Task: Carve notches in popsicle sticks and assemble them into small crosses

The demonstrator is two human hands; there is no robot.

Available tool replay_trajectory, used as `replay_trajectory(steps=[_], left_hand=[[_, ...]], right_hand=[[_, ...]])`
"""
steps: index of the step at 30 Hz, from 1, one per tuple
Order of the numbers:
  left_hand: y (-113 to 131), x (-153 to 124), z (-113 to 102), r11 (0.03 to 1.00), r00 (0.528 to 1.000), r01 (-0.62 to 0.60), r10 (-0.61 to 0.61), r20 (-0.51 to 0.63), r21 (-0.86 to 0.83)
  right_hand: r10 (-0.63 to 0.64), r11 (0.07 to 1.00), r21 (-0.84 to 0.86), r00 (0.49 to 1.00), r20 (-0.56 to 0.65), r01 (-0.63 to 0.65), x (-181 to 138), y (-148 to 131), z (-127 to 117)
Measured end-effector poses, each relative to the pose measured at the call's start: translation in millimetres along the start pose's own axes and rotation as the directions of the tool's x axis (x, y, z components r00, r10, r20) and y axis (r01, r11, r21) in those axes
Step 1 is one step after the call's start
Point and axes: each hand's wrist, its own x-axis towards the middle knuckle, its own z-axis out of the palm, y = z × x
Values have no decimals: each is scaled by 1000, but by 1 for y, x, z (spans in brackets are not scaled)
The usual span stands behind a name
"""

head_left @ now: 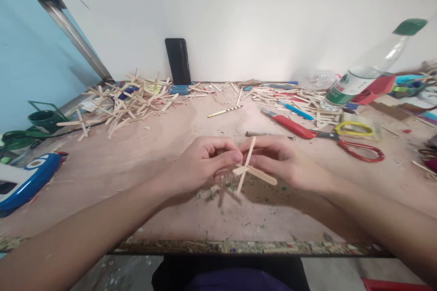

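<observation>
A small wooden plane-like piece made of craft sticks (262, 175) is held above the middle of the table. My left hand (208, 161) is closed, pinching the piece near where its sticks cross. From the other side my right hand (278, 159) also grips it, fingers curled behind the crossing and partly hidden. One long stick runs upright at a slant, and another with a rounded end points toward the lower right. Green and wood-coloured crumbs lie on the tabletop (153, 209) beneath my hands.
A pile of similar stick pieces (129, 107) lies at back left, near a leaning phone (178, 61). Behind my hands is a pencil (225, 111). A red-handled knife (293, 126), scissors (360, 151), loose sticks (273, 97) and a plastic bottle (372, 70) occupy the right.
</observation>
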Motion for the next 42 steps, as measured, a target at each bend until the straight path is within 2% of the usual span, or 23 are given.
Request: replay_trajectory(steps=[5,8,10,14,23,27,34,42], left_hand=[[1,1,1,997,998,19,-23,-57,-71],[0,3,0,997,998,31,-36,-61,-73],[-2,4,-1,997,998,34,-38,-56,-72],[-1,5,-3,996,999,6,-9,-34,-90],[-1,5,-2,985,997,-3,16,73,-175],[-1,6,-3,987,996,-4,18,82,-163],[0,10,-16,999,999,-29,30,37,-28],[5,1,-4,998,1000,-1,1,8,64]], right_hand=[[-110,967,-230,994,-5,106,-5,-4,-2],[-209,879,-434,978,23,198,-5,-2,-1],[-253,838,-491,967,37,238,-3,0,-1],[-275,842,-472,961,41,261,-2,4,-1],[-330,861,-421,943,-35,285,-3,14,2],[-356,848,-433,934,-41,305,-4,14,3],[-476,719,-584,879,-17,378,-2,9,-3],[-531,616,-623,838,125,483,-2,14,-3]])
